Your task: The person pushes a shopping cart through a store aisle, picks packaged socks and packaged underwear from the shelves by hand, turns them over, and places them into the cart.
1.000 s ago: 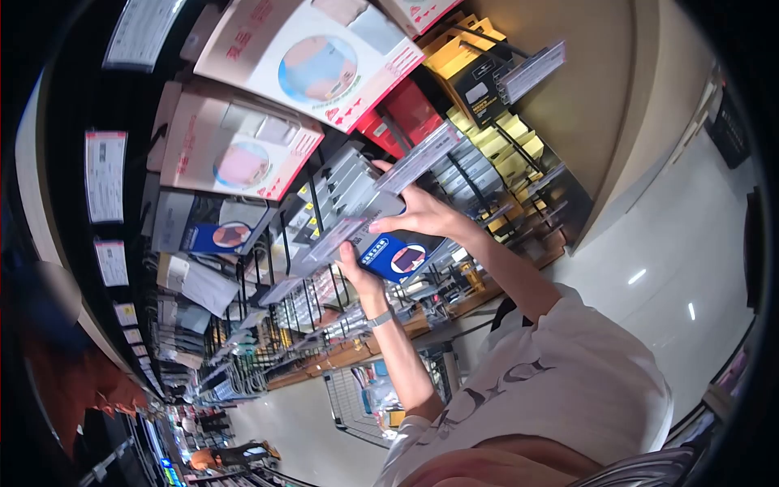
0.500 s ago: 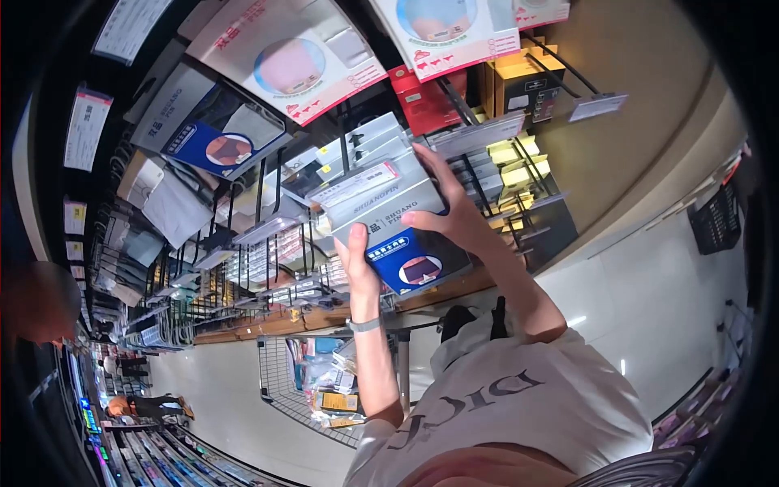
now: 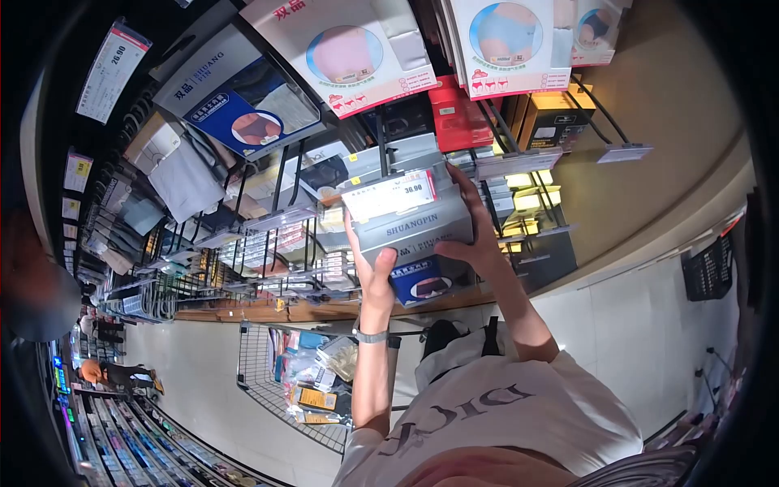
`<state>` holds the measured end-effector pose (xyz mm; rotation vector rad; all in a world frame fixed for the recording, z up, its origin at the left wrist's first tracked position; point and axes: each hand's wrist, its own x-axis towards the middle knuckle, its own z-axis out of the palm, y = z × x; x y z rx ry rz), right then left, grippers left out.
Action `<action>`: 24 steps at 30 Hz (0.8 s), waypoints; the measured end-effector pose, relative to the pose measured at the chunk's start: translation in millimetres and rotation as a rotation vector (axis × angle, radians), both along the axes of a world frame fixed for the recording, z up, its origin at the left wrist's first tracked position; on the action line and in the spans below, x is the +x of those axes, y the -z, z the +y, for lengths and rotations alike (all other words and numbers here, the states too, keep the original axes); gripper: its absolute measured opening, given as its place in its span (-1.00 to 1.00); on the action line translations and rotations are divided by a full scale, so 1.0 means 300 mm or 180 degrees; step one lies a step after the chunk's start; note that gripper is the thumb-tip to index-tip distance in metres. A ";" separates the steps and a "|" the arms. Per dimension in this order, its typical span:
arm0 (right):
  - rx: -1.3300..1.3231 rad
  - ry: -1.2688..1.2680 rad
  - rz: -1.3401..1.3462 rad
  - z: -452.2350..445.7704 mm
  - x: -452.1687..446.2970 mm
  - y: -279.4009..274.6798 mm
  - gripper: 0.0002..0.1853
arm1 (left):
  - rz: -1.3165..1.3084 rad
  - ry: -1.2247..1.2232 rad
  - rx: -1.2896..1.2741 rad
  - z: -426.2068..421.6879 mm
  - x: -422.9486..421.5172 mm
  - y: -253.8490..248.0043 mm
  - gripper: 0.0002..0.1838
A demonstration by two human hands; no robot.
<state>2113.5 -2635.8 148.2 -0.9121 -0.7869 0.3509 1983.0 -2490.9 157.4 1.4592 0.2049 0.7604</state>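
A grey-and-blue underwear box marked SHUANGPIN is between my two hands at the shelf rack. My left hand grips its left side, thumb on the front face and the other fingers partly hidden behind. On the opposite side, my right hand holds the box with its thumb on the front and fingers along the edge. A price tag reading 36.90 stands in front of the box's top edge. Whether the box still hangs on a hook, or has more boxes behind it, I cannot tell.
Above hang white-and-pink underwear boxes and another blue-and-grey box. Metal hooks stick out at the right, near a black-and-yellow box. A shopping cart with packaged goods stands below. Farther off is a person in orange.
The held box has tilted so more of its top edge shows, and the price tag faces me more fully. Both hands keep their hold. The view has shifted, moving the shelf goods rightward.
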 end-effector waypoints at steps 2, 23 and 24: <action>-0.0189 0.0039 -0.0166 -0.021 -0.006 -0.014 0.26 | 0.0122 -0.0043 0.0006 -0.021 -0.026 -0.007 0.21; -0.0413 0.0238 -0.0328 -0.123 -0.169 -0.099 0.26 | 0.0288 -0.0479 -0.0626 -0.095 -0.226 -0.006 -0.10; -0.0387 0.0230 -0.0377 -0.131 -0.176 -0.084 0.27 | 0.0271 -0.0499 -0.0635 -0.102 -0.243 0.012 -0.08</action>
